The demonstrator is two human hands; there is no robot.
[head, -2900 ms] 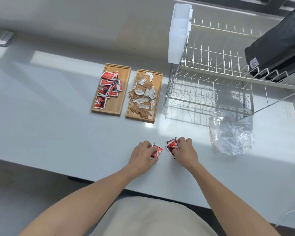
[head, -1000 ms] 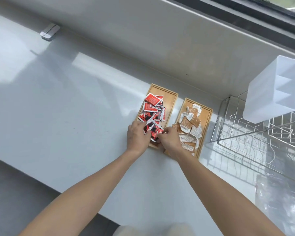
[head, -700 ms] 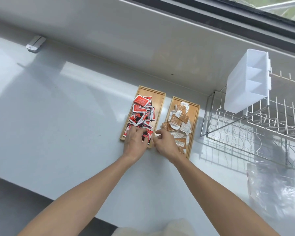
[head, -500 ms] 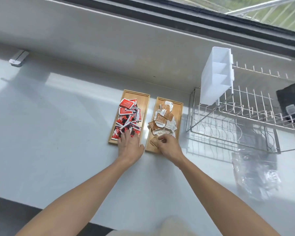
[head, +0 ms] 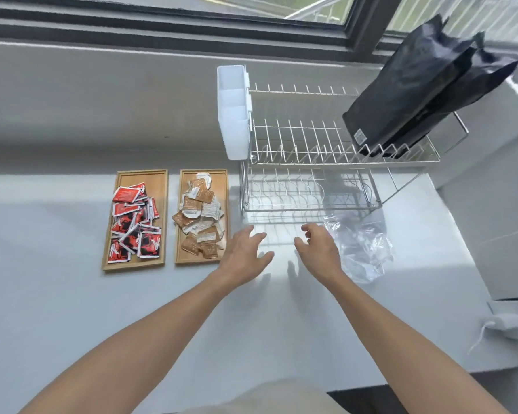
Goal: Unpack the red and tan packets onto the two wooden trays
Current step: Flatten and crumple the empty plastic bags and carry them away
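Note:
Two wooden trays lie side by side on the white counter. The left tray (head: 159, 180) carries a heap of red packets (head: 135, 222). The right tray (head: 222, 177) carries tan and white packets (head: 201, 219). My left hand (head: 244, 255) hovers just right of the tan tray, fingers spread, holding nothing. My right hand (head: 319, 249) is further right, fingers apart and empty, its knuckles close to a crumpled clear plastic bag (head: 362, 249).
A wire dish rack (head: 311, 162) stands behind the hands, with a white cutlery holder (head: 234, 115) on its left end and black pouches (head: 416, 88) leaning on top. A white plug and cable (head: 506, 321) sit at the counter's right edge.
Both hands carried red packets to the left tray, let them go there, then pulled away to the right. They are now empty in front of the rack.

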